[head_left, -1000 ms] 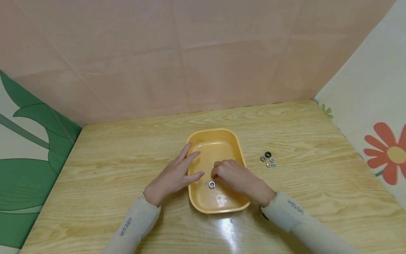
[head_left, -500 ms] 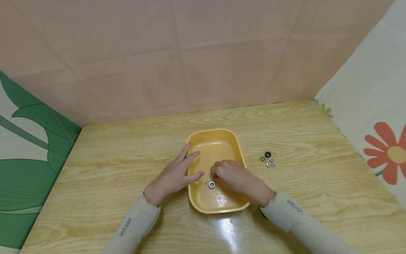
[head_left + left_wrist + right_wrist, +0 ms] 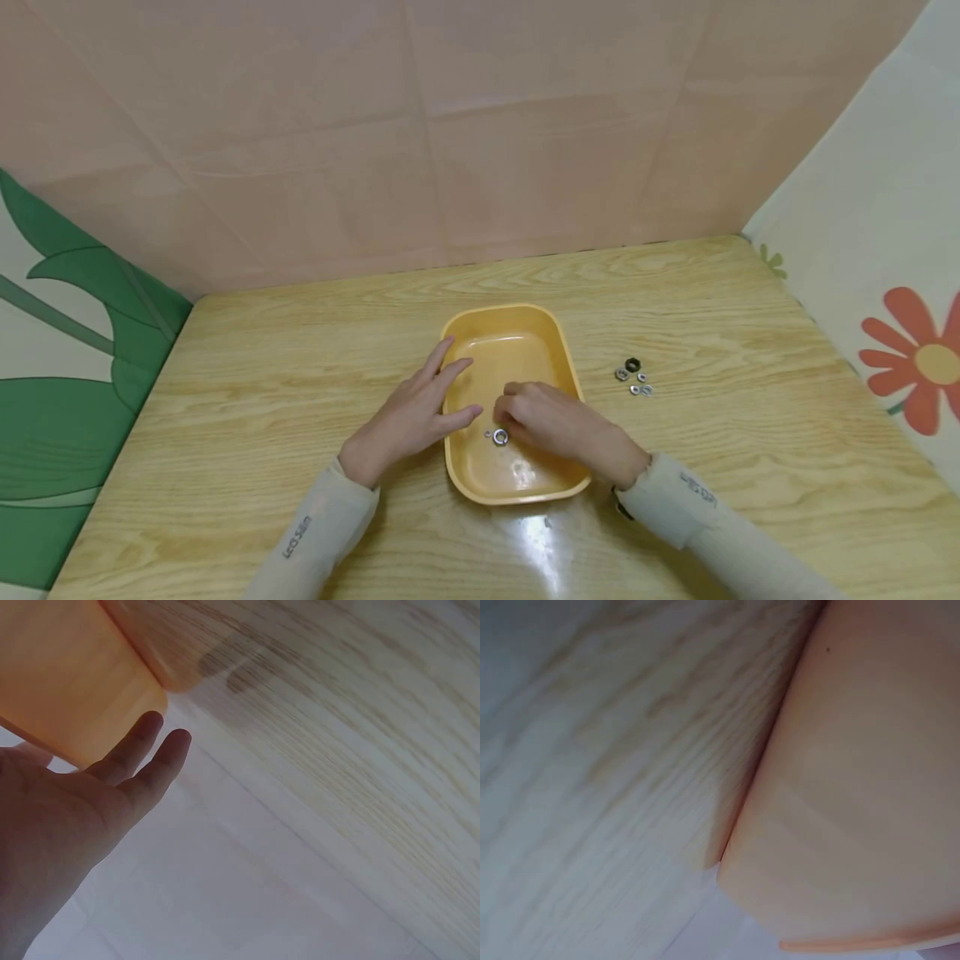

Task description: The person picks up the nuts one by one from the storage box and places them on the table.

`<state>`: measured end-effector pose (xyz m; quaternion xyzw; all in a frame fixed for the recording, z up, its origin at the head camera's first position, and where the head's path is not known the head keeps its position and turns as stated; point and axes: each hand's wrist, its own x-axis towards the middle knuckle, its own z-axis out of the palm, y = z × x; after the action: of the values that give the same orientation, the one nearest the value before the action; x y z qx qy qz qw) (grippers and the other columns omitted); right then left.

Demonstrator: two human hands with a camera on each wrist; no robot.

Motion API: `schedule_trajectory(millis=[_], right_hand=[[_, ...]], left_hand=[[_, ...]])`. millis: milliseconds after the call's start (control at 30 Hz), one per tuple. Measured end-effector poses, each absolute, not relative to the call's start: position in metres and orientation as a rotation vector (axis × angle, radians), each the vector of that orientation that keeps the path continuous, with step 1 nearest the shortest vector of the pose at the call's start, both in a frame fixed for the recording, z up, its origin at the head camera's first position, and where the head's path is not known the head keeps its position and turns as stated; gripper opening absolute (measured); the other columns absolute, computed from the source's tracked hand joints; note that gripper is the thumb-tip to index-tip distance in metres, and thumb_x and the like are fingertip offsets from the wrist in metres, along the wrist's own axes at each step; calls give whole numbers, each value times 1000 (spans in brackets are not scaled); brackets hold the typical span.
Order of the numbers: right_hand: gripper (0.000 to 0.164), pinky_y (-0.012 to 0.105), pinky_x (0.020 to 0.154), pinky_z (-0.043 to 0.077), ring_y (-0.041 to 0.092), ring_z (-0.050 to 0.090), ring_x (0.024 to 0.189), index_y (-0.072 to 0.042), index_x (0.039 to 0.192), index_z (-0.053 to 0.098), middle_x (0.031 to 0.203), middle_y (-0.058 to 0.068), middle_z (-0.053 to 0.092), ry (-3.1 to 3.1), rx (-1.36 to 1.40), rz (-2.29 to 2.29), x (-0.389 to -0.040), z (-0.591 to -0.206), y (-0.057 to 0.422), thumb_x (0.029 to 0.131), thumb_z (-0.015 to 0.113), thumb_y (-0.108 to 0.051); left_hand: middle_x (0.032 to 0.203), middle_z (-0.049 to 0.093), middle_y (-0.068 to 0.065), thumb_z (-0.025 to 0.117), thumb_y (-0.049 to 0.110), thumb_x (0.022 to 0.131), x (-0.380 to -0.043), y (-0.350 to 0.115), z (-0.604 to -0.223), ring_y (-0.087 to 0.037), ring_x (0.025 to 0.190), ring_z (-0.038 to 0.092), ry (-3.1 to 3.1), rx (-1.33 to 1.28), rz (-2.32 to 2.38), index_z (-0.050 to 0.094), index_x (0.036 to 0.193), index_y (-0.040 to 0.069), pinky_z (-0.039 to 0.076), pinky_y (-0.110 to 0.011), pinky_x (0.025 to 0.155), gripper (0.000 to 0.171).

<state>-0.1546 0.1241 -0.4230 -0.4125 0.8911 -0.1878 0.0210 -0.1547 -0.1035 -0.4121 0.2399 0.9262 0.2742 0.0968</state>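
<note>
A yellow plastic tray (image 3: 517, 323) stands mid-table in the head view. A larger silver nut (image 3: 500, 437) and a tiny nut (image 3: 487, 433) lie side by side on its floor. My left hand (image 3: 408, 421) reaches over the tray's left rim with fingers spread, holding nothing. In the left wrist view, two fingers (image 3: 169, 754) extend beside the tray wall (image 3: 75, 682). My right hand (image 3: 543, 417) is inside the tray, fingers curled downward just behind the larger nut. Its fingertips are hidden under the hand, and I cannot tell whether they pinch something.
Right of the tray, a small group of loose nuts (image 3: 634, 390) lies on the wooden table (image 3: 315, 350), among them a black nut (image 3: 633, 365). A pinkish covered wall (image 3: 450, 150) rises behind the table. The right wrist view shows the tray's outer side (image 3: 840, 787).
My right hand has shifted very slightly to the left and toward me inside the tray. The left hand, the tray and the nuts stay essentially in place.
</note>
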Motion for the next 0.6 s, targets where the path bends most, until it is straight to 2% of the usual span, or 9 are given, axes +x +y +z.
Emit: schedule_trajectory(millis=[133,267,433,600], right_hand=[[12,20,63,49,7,55,68,-8,90,73,81,-1,58,2756,-1269,-598,-154,-421,124,95,62,-5],[14,24,73,54,11,63,79,-6,101,74,92,3,63,2743,-1265,-620,-152,-418,125,96,61,-5],[14,27,81,55,13,66,88,-6,103,74,97,2,65,2714,-1239,-724,-150,-413,127,95,63,-6],[12,27,83,56,13,67,90,-5,101,74,96,1,67,2715,-1236,-822,-150,-410,129,94,64,-5]], left_hand=[[168,7,-9,59,51,96,-154,-103,-411,-41,140,42,2733,698,815,37,153,17,38,-57,110,70],[168,6,-8,59,52,96,-154,-103,-410,-40,139,42,2731,694,812,37,153,17,39,-57,110,70],[168,6,-8,59,52,96,-154,-103,-410,-41,138,43,2730,695,808,37,153,17,39,-57,110,70],[168,6,-8,59,52,96,-154,-104,-411,-40,137,44,2732,690,805,36,153,17,39,-56,109,71]])
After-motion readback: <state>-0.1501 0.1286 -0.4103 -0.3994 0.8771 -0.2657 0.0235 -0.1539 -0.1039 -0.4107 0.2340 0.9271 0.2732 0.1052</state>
